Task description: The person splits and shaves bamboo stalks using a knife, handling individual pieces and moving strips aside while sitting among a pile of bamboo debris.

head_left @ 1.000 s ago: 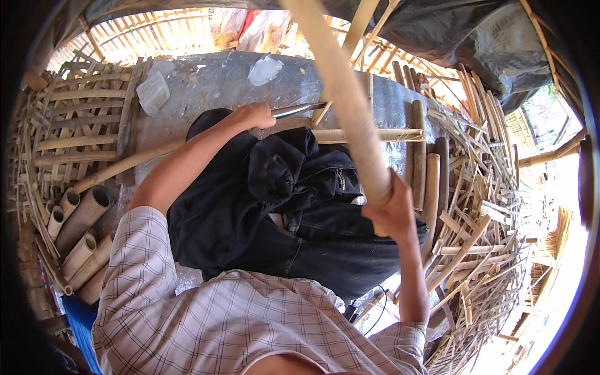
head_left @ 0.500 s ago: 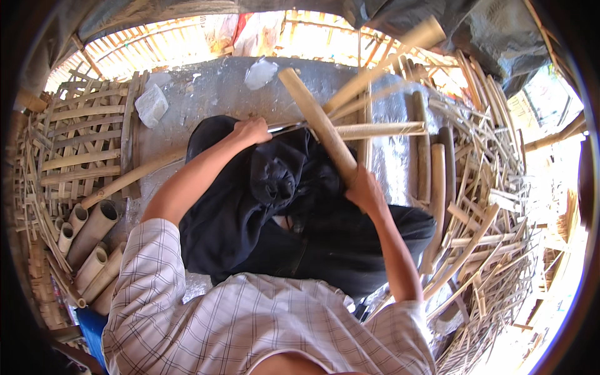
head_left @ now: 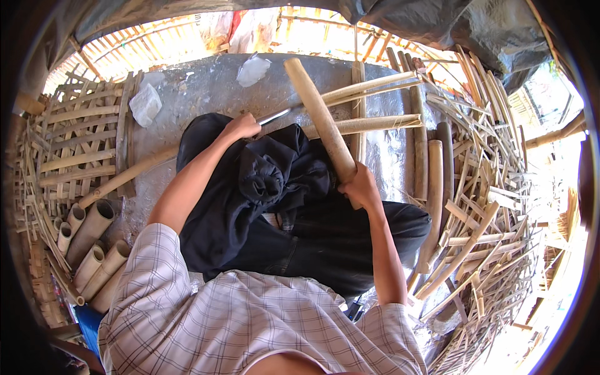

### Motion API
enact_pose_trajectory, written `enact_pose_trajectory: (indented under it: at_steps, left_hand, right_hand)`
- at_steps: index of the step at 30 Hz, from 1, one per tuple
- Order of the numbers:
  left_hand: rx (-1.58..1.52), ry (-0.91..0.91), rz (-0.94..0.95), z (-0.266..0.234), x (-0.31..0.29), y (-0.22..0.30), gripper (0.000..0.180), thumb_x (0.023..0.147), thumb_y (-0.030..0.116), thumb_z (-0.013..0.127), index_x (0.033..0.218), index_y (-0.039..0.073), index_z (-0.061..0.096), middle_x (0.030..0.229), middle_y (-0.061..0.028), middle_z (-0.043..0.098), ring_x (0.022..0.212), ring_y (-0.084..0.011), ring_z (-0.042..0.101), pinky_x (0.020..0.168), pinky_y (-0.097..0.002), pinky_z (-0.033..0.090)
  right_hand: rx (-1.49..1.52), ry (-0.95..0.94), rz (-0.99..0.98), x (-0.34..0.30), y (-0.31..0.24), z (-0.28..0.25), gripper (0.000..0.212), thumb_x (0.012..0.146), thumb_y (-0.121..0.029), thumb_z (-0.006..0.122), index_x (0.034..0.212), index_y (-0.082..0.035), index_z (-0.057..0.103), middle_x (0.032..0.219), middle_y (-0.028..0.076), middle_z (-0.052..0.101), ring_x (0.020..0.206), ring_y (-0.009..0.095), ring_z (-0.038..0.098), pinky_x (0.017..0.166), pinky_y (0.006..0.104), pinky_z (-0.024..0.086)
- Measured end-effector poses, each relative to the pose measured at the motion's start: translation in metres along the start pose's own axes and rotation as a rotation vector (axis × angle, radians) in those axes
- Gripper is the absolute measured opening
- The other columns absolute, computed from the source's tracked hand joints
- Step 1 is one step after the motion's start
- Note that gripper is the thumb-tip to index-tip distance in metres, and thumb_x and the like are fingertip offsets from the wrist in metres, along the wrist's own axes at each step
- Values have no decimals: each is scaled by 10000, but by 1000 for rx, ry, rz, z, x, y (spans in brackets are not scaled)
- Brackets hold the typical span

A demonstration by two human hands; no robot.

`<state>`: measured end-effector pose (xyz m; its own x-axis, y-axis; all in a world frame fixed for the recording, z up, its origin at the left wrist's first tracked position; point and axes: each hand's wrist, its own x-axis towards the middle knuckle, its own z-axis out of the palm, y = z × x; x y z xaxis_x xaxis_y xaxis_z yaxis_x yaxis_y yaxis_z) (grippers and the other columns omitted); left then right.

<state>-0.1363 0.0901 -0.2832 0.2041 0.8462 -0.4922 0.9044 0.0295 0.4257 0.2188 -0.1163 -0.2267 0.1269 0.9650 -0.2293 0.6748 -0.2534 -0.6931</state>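
Knife (head_left: 275, 117), 1, clamped in left hand (head_left: 242, 127); bamboo stick (head_left: 321, 119), 1, gripped in right hand (head_left: 360, 186).

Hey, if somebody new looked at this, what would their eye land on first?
Probably the thick bamboo stick slanting across the middle, its lower end in the right-hand grip. Next, just left of it, comes the shiny metal blade pointing out from the left-hand grip. The tangled heap of bamboo strips along the right side also stands out.
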Motion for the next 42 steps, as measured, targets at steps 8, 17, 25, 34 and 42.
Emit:
enact_pose_trajectory:
  at_steps: [8, 17, 25, 34, 42]
  left_hand:
    - [-139, 225, 33, -6, -1, -24, 374, 743, 241, 669, 897, -97, 716, 903, -350, 686, 931, -451, 714, 813, -495, 547]
    - [-105, 227, -48, -6, -7, -17, 354, 762, 226, 676, 954, -69, 716, 1001, -334, 697, 1023, -440, 693, 883, -500, 538]
    - [384, 431, 107, 17, -32, 0, 465, 780, 337, 771, 1115, 31, 675, 1187, -238, 636, 1126, -449, 626, 955, -527, 529]
    - [335, 610, 474, -3, 4, 56, 396, 838, 175, 707, 1142, -18, 542, 1191, -221, 557, 1125, -428, 582, 935, -528, 497]
    - [168, 461, 646, -5, 109, 178, 580, 835, 366, 766, 1174, -57, 560, 1208, -269, 592, 1151, -436, 574, 984, -481, 476]
  right_hand:
    - [475, 20, 46, -9, -43, -10, 423, 643, 22, 718, 1035, 61, 566, 749, 98, 622, 562, 192, 626, 517, 339, 521]
    - [230, 43, 164, 0, -20, 0, 418, 687, -57, 792, 1007, 93, 568, 758, 190, 686, 633, 276, 713, 571, 397, 564]
    - [242, 28, 178, -1, -22, -3, 413, 701, -90, 818, 989, 113, 601, 770, 214, 707, 648, 283, 730, 555, 400, 563]
    - [839, -97, 247, -7, -36, -5, 357, 722, -45, 777, 1002, 94, 604, 763, 124, 652, 601, 206, 658, 505, 344, 534]
    - [1080, 9, 108, 0, -29, -21, 358, 719, -24, 762, 1020, 57, 587, 795, 129, 662, 614, 205, 665, 532, 353, 546]
